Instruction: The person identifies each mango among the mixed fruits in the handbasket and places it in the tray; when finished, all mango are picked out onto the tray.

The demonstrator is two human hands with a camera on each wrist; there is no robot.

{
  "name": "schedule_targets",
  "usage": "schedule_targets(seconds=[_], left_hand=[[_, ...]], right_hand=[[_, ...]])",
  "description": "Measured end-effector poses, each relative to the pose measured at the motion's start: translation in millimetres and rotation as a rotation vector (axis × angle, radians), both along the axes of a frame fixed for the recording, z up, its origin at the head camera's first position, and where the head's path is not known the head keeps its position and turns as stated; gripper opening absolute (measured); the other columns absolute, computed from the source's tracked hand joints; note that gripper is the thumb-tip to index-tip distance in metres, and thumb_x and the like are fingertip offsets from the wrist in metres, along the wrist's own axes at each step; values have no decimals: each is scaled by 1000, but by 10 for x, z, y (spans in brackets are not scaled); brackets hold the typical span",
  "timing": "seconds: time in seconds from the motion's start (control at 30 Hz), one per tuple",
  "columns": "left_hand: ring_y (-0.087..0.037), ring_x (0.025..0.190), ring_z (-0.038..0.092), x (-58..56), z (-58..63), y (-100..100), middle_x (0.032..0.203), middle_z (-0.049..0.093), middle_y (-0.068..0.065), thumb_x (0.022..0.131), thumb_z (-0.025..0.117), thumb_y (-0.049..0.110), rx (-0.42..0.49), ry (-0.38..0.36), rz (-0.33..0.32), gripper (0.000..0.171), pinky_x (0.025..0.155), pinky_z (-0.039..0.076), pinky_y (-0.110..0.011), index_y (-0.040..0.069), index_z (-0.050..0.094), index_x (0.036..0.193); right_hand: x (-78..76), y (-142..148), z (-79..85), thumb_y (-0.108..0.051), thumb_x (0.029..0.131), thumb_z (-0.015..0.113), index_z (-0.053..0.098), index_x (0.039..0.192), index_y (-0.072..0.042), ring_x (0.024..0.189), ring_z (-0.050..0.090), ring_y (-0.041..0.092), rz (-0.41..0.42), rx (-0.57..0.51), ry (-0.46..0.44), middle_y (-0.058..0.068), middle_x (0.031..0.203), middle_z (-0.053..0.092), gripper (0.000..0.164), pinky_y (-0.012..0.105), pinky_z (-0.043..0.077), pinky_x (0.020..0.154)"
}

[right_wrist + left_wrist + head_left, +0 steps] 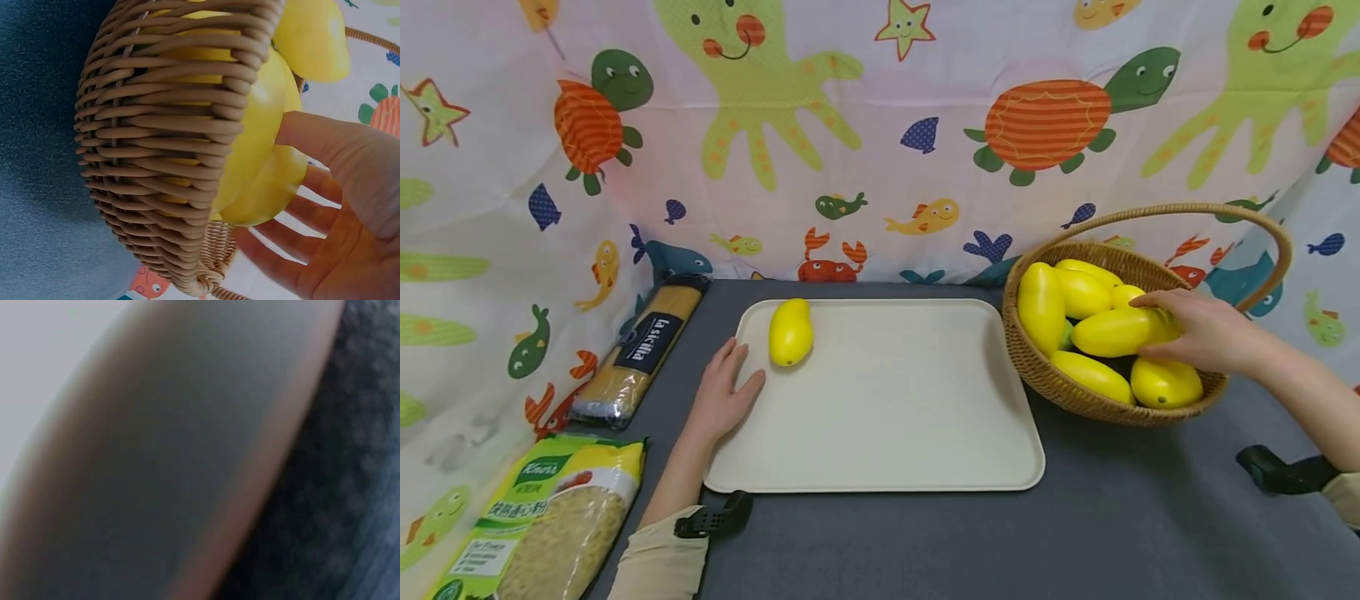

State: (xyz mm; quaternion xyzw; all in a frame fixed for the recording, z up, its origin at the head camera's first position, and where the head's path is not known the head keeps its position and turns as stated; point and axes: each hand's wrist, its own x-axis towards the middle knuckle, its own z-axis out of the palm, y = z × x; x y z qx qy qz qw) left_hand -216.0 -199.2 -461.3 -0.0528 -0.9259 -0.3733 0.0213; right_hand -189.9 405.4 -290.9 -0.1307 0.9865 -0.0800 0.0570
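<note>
A single yellow mango lies at the far left corner of the beige tray. My left hand rests on the tray's left rim, fingers extended and thumb spread. At the right stands a wicker basket filled with several yellow mangoes. Inside its rim, my right hand grips one mango, thumb on the near side and fingers over the far side. The right wrist view shows that mango between thumb and fingers. Only blur, with dark cloth at the right, shows in the left wrist view.
A pack of spaghetti lies left of the tray, and a Knorr pasta bag is nearer the front. The basket's tall handle arches over its back. A printed curtain hangs behind the grey table.
</note>
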Motion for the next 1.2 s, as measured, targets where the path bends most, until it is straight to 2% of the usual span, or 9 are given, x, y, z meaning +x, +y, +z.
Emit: schedule_targets(seconds=[0.17,0.3,0.53,0.67,0.77,0.83,0.9,1.07,1.2], left_hand=[[-41,144,14,3,10,1,160,13,-19,100,55,29,10,-7,0,64,112,16,-61,-3,31,150],[-42,144,14,7,13,-2,160,13,-19,99,55,29,13,-12,3,65,112,16,-62,-3,31,150],[-42,144,14,16,17,2,160,14,-19,99,55,29,9,-7,13,64,111,16,-63,-3,32,150],[-42,144,14,17,24,11,160,13,-19,99,55,30,9,-8,12,64,111,17,-62,-2,32,150],[-41,144,14,16,24,9,161,13,-18,99,55,30,14,-16,10,64,111,17,-62,-2,31,150],[-41,144,14,15,19,5,161,13,-18,99,55,29,16,-18,12,64,112,17,-62,-2,31,150],[-41,144,14,12,17,3,161,13,-18,99,55,29,20,-17,13,64,111,17,-62,-2,31,150],[-41,144,15,6,12,2,160,14,-18,99,56,29,26,-7,15,64,111,17,-62,-2,33,150],[-40,145,15,-6,10,3,161,14,-17,99,56,29,25,-7,16,64,112,17,-61,-1,32,150]], right_hand=[[-5,28,-6,-37,82,78,52,131,4,105,50,42,-29,-26,12,31,126,53,69,60,43,83],[24,17,19,-46,82,76,52,132,1,104,49,41,-88,-72,18,28,125,53,74,58,42,80],[81,-61,95,-50,87,68,42,142,-6,109,45,47,-214,-246,-6,27,134,43,75,58,40,81],[104,-118,141,-48,91,64,31,149,-6,116,43,46,-282,-419,-32,25,143,34,79,32,50,77],[115,-172,167,-42,95,61,25,152,-7,113,48,28,-289,-538,-53,16,141,35,76,13,46,69],[118,-236,180,-40,97,59,22,153,-8,104,51,14,-290,-605,-80,9,135,38,74,14,48,70],[110,-327,182,-34,99,58,21,152,-9,99,53,6,-291,-731,-124,3,131,40,69,15,50,75],[91,-666,152,-18,99,59,31,140,-17,105,54,10,-306,-1174,-268,-1,128,44,50,19,51,83],[78,-991,135,-17,99,58,37,132,-17,107,55,15,-286,-1371,-388,1,128,46,40,25,53,85]])
